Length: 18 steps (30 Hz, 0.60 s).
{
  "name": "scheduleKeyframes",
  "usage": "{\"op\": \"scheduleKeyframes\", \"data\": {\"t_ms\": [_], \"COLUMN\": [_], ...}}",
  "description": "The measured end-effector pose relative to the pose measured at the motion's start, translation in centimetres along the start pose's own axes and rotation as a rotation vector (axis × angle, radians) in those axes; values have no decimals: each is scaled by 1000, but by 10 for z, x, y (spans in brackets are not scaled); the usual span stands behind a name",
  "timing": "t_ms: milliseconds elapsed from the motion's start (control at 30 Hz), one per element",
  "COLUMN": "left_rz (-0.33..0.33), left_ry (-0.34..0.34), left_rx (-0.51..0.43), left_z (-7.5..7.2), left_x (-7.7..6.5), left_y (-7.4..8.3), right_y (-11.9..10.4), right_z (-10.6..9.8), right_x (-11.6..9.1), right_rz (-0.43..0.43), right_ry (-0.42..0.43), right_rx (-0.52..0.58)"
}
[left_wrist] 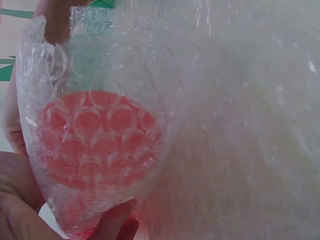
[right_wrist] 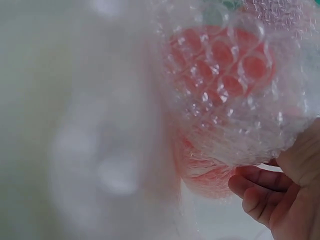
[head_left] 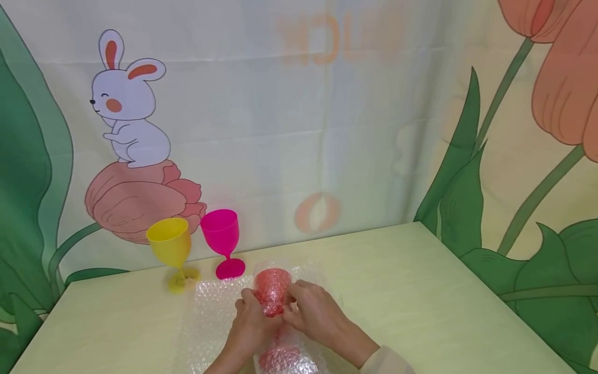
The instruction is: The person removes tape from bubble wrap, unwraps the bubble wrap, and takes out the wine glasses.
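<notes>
In the head view, a red goblet (head_left: 273,285) is wrapped in clear bubble wrap (head_left: 217,306), its bowl toward the back and its foot toward the person. My left hand (head_left: 250,324) grips the wrap around the goblet from the left; the left wrist view shows a finger (left_wrist: 116,220) bent over the front of the wrap. From the right, my right hand (head_left: 320,314) pinches the wrap beside the bowl. Its curled fingers (right_wrist: 260,187) show at the wrap's edge in the right wrist view. Through the bubbles the red bowl (left_wrist: 100,140) stays visible.
A yellow goblet (head_left: 170,244) and a magenta goblet (head_left: 221,234) stand upright at the back left of the pale table (head_left: 411,291). A printed cloth backdrop (head_left: 252,130) with a rabbit and flowers hangs behind the table and along its right side.
</notes>
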<state>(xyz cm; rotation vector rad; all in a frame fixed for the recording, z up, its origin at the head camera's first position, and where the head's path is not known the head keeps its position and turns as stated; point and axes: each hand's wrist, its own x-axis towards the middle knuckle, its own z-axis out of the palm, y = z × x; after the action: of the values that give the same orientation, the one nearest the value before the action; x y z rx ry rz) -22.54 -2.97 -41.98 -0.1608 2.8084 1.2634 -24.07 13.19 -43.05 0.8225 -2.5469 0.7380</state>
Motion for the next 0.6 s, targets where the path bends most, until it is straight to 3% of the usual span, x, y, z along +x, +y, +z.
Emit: {"op": "scheduleKeyframes", "data": {"t_ms": [333,600], "left_rz": [-41,-43], "left_ry": [-37,-34], "left_rx": [4,-21], "left_z": [0,0], "left_x": [4,6], "left_y": [1,1], "right_y": [-2,-2], "right_z": [1,2], "right_x": [1,2], "right_rz": [-112,-104], "right_ry": [33,47], "right_rx": [-104,-91]}}
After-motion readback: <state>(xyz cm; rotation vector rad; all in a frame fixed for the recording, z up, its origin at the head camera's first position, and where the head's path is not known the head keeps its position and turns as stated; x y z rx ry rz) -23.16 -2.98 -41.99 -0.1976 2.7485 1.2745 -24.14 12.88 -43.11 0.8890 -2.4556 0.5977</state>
